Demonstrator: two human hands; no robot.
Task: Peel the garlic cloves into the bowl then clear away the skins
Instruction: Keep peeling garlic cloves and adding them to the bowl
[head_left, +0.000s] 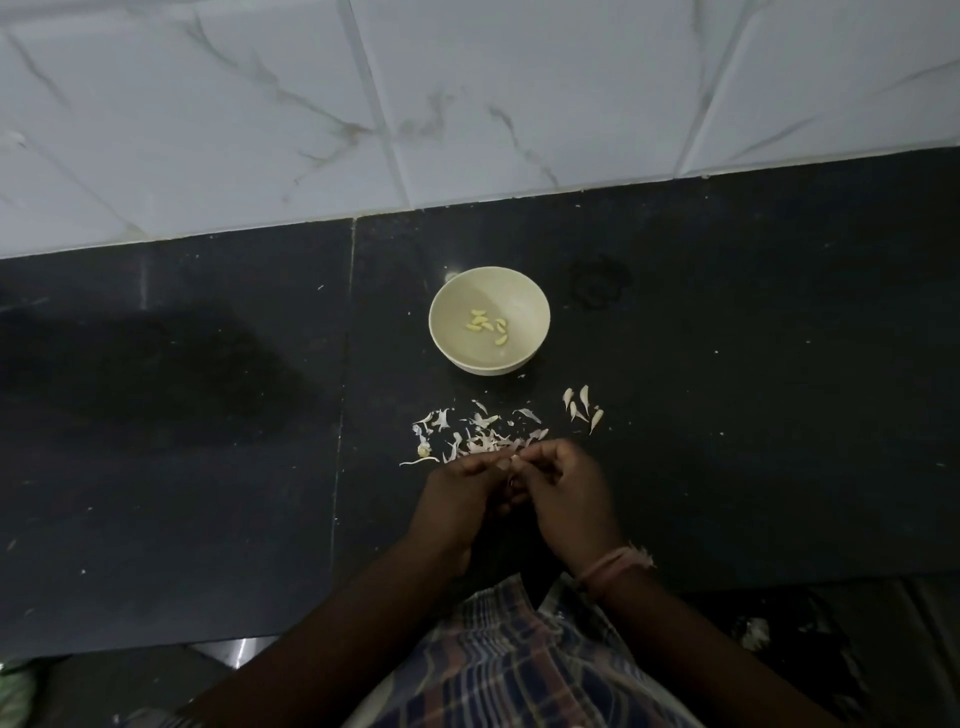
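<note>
1. A person's left hand and right hand meet fingertip to fingertip over a dark, polished stone tabletop; both sets of fingers are curled inward, pinching a small pale garlic clove between them. Too little of the clove shows to tell which way it points.

2. A small, round, cream-coloured bowl with a smooth matt wall sits on the tabletop just beyond the hands. Several peeled cloves, yellowish and crescent-shaped, lie loose on its bottom, pointing in mixed directions.

3. A scatter of thin, papery white skins is spread in a band between the bowl and the fingertips, its near edge touching the knuckles.

4. To the right of the skins, four unpeeled cloves lie close together: slim, tapered, whitish, their long axes running roughly away from the person, tips trailing toward the tabletop's near edge.

5. A pinkish thread band circles the right wrist. A checked cloth in blue, brown and white covers the person's lap at the bottom of the view.

6. Behind the tabletop rises a wall of glossy white tiles with grey marble veining. A seam in the stone runs front to back, left of the bowl.
</note>
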